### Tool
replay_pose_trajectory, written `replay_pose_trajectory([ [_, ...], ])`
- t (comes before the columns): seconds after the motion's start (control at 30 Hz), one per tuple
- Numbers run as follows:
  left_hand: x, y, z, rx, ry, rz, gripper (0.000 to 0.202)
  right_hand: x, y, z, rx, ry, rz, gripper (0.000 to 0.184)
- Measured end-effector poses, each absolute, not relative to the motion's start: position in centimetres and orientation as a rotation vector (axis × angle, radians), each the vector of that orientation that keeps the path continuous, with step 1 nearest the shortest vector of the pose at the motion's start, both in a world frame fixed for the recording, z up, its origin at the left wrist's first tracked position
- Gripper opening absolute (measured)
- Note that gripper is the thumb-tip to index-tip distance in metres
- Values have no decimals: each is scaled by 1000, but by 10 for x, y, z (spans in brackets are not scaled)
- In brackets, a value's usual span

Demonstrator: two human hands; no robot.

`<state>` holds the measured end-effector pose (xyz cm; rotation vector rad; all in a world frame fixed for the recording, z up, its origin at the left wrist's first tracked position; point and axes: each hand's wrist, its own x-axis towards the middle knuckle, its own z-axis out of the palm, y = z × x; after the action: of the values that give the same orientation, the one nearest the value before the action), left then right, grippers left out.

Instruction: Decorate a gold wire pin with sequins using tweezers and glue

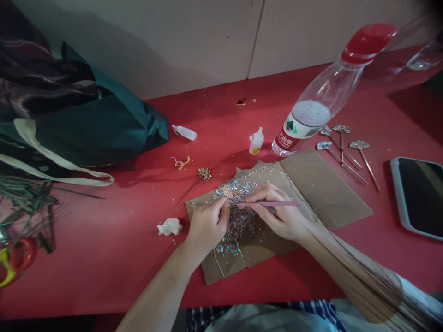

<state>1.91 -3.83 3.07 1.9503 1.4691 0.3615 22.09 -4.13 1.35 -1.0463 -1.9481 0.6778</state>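
Observation:
My left hand (209,221) is closed, with thumb and forefinger pinched on a hairpin whose gold openwork head (227,191) shows just beyond the fingertips. Its stem is hidden by the hand. In my right hand (277,210) is a pair of pink tweezers (282,203), held like a pen with the tips pointing left at the left fingertips. Both hands are over a folded piece of brown cardboard (323,189). Shiny multicoloured shell flakes (242,221) are heaped and scattered on it, under and around the fingers.
A water bottle (304,115), small glue bottles (256,142) (185,133) and a gold hairpin (204,174) stand or lie around the cardboard. Several decorated hairpins (360,145) and a phone (418,196) are at right. A green bag (117,124), crumpled tissue (169,226) and scissors (20,258) are at left.

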Motion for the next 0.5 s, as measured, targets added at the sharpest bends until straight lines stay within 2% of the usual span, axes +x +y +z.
replay_pose_trajectory([
  [0.5,18,-39,30,1918,1454,354,36,220,-40,15,-1018,-1917,634,10],
])
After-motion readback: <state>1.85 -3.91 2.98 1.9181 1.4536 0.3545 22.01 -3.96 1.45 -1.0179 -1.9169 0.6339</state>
